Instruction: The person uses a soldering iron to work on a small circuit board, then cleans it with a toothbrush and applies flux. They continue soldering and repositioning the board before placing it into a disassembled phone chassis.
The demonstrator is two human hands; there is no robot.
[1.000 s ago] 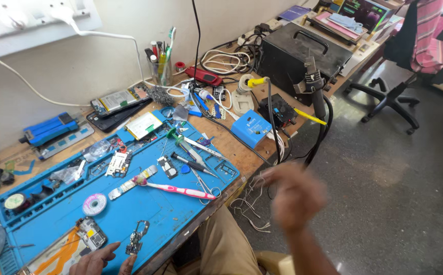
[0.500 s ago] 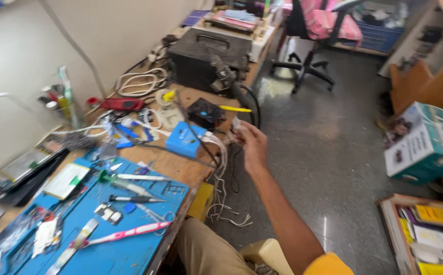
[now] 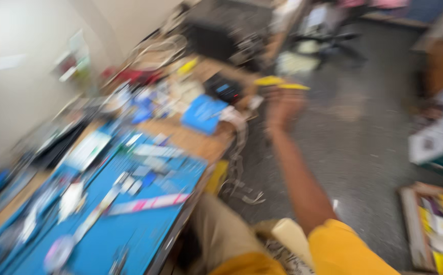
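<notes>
My right hand (image 3: 282,108) is out past the bench edge, at a yellow-handled tool (image 3: 281,83) sticking off the corner. Right of my arm I see only open grey floor (image 3: 364,153), so that side is free. Leftward a blue box (image 3: 203,113), a black device (image 3: 222,87) and hanging cables (image 3: 236,168) crowd the way; the blue mat (image 3: 129,229) is littered with blurred small tools

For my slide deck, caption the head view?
Right hand reaches a blurred yellow tool beside the cluttered wooden bench.
</notes>
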